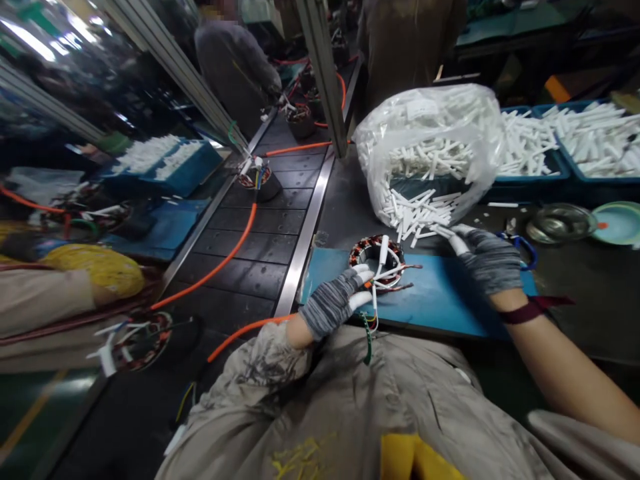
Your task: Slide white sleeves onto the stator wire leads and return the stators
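Observation:
My left hand (336, 300), in a grey striped glove with white fingertips, pinches the white-sleeved lead wires (384, 275) of a wound motor stator (361, 250). The stator, a ring of copper windings, sits on a blue mat (440, 293). One thicker white sleeve stands up from its leads, and bare copper ends point right. My right hand (485, 260), gloved alike, is at the right edge of a pile of white sleeving tubes (417, 210). Its thumb and fingers come together on what appears to be one white tube.
A clear plastic bag (370, 150) spills the tubes. Blue bins (565, 170) of tubes stand at right, with a metal bowl (560, 223), a green bowl (620, 223) and blue-handled scissors (527, 253). Left runs a conveyor (280, 233) with an orange cord (235, 260) and stators; co-workers sit beyond.

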`<state>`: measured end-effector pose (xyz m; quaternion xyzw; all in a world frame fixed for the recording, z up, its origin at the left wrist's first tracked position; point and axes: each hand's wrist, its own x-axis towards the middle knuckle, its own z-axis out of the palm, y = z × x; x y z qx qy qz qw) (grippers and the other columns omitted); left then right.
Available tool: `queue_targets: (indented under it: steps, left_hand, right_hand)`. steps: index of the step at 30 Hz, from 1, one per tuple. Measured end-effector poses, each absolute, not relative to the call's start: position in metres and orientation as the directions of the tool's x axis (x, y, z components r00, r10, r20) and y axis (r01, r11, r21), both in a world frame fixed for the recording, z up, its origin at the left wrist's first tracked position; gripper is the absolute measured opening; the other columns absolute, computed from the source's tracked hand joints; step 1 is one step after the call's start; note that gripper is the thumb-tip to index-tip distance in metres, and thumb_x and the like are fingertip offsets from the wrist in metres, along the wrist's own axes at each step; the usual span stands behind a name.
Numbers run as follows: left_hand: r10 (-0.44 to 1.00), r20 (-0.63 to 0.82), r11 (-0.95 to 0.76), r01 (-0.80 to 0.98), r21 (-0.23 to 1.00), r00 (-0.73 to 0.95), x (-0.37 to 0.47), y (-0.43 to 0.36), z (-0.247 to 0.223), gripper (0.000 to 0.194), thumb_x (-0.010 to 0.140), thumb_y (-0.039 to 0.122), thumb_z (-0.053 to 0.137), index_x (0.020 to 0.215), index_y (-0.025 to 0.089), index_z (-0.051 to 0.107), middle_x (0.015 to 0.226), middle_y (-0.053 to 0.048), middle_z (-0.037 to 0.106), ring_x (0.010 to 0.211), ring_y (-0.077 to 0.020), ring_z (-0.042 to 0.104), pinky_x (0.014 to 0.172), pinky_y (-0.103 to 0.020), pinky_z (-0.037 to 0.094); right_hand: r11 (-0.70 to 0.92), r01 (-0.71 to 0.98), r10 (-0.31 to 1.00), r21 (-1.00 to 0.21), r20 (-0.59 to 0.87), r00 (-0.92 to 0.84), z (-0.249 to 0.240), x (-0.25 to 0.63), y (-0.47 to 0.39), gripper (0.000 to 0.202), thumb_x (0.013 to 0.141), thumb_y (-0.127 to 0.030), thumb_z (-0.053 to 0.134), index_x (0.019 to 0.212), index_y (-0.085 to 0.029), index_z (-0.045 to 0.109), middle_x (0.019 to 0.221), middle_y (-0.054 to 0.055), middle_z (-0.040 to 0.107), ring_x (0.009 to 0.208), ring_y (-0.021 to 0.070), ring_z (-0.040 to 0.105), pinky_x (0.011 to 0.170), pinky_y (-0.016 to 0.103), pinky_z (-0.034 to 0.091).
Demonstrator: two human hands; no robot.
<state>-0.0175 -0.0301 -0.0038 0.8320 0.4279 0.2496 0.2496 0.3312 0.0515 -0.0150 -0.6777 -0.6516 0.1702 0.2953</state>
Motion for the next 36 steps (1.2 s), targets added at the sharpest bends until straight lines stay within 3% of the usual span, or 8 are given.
queue_targets:
  steps: [4, 7, 11, 15, 21, 26, 29, 36]
  left_hand:
    - [0.815, 0.259, -0.577, 0.696, 0.428, 0.518, -0.006, -0.022, -0.01, 0.044, 0.113, 0.037, 0.05, 0.15, 0.017, 0.063, 0.147, -0.01, 0.072, 0.137, -0.0209, 0.069, 0.12, -0.034, 0.056]
    - [0.794, 0.28, -0.608, 0.709, 0.357, 0.54, -0.004, -0.017, -0.011, 0.042, 0.113, 0.036, 0.052, 0.149, 0.018, 0.065, 0.143, -0.009, 0.074, 0.133, -0.0193, 0.071, 0.116, -0.03, 0.058]
    - [0.78, 0.278, -0.625, 0.712, 0.319, 0.56, -0.006, -0.018, -0.007, 0.041, 0.112, 0.034, 0.054, 0.149, 0.019, 0.066, 0.141, -0.009, 0.075, 0.134, -0.02, 0.071, 0.115, -0.03, 0.059]
    - [0.778, 0.295, -0.626, 0.722, 0.295, 0.554, -0.007, -0.021, -0.004, 0.042, 0.113, 0.034, 0.052, 0.15, 0.018, 0.065, 0.14, -0.01, 0.076, 0.13, -0.0207, 0.073, 0.111, -0.031, 0.061]
    - [0.742, 0.35, -0.655, 0.73, 0.196, 0.572, -0.012, -0.014, -0.015, 0.042, 0.114, 0.039, 0.048, 0.145, 0.019, 0.069, 0.128, -0.009, 0.081, 0.112, -0.0198, 0.081, 0.096, -0.027, 0.067]
    - [0.668, 0.399, -0.719, 0.684, 0.127, 0.628, -0.013, -0.01, -0.018, 0.045, 0.115, 0.038, 0.043, 0.151, 0.021, 0.065, 0.126, -0.008, 0.082, 0.113, -0.0211, 0.081, 0.099, -0.031, 0.067]
    - [0.649, 0.43, -0.727, 0.679, 0.105, 0.628, -0.009, -0.007, -0.019, 0.045, 0.116, 0.037, 0.04, 0.15, 0.021, 0.064, 0.124, -0.007, 0.082, 0.113, -0.0202, 0.081, 0.097, -0.03, 0.068]
    - [0.638, 0.426, -0.713, 0.701, 0.013, 0.642, -0.002, -0.005, -0.017, 0.043, 0.115, 0.036, 0.04, 0.138, 0.017, 0.072, 0.123, -0.01, 0.082, 0.106, -0.0209, 0.082, 0.089, -0.029, 0.069]
  right_hand:
    - [0.022, 0.448, 0.994, -0.894, 0.069, 0.088, -0.003, 0.324, 0.012, 0.054, 0.08, -0.062, 0.078, 0.119, -0.024, 0.079, 0.115, 0.01, 0.083, 0.102, 0.0302, 0.078, 0.095, 0.048, 0.064]
    - [-0.034, 0.264, 0.999, -0.964, -0.034, 0.004, 0.005, 0.326, -0.005, 0.048, 0.082, -0.053, 0.082, 0.123, -0.029, 0.082, 0.128, 0.005, 0.082, 0.119, 0.0307, 0.075, 0.111, 0.049, 0.058]
    - [-0.075, 0.236, 0.993, -0.969, -0.094, -0.069, 0.002, 0.329, -0.01, 0.038, 0.083, -0.056, 0.079, 0.108, -0.029, 0.087, 0.12, 0.005, 0.084, 0.115, 0.0317, 0.077, 0.108, 0.048, 0.059]
    - [-0.076, 0.216, 0.984, -0.974, -0.108, -0.141, -0.005, 0.321, -0.006, 0.044, 0.086, -0.059, 0.078, 0.115, -0.027, 0.086, 0.115, 0.008, 0.085, 0.099, 0.0292, 0.08, 0.091, 0.043, 0.066]
    - [0.268, 0.217, 0.891, -0.939, 0.156, -0.427, -0.008, 0.301, 0.019, 0.034, 0.096, -0.05, 0.073, 0.121, -0.031, 0.084, 0.116, 0.006, 0.085, 0.103, 0.0254, 0.08, 0.098, 0.041, 0.064]
    - [0.101, 0.202, 0.775, -0.974, -0.05, -0.63, 0.001, 0.287, 0.037, 0.042, 0.099, -0.059, 0.066, 0.118, -0.026, 0.083, 0.086, 0.005, 0.083, 0.075, 0.0199, 0.075, 0.074, 0.033, 0.064]
    - [0.019, 0.16, 0.779, -0.987, -0.086, -0.621, -0.003, 0.277, 0.036, 0.045, 0.096, -0.065, 0.066, 0.116, -0.028, 0.083, 0.093, 0.005, 0.084, 0.078, 0.021, 0.075, 0.076, 0.035, 0.065]
    - [0.023, 0.098, 0.822, -0.995, -0.037, -0.568, -0.019, 0.26, 0.029, 0.053, 0.094, -0.068, 0.068, 0.12, -0.025, 0.083, 0.097, 0.007, 0.085, 0.075, 0.0196, 0.075, 0.074, 0.033, 0.065]
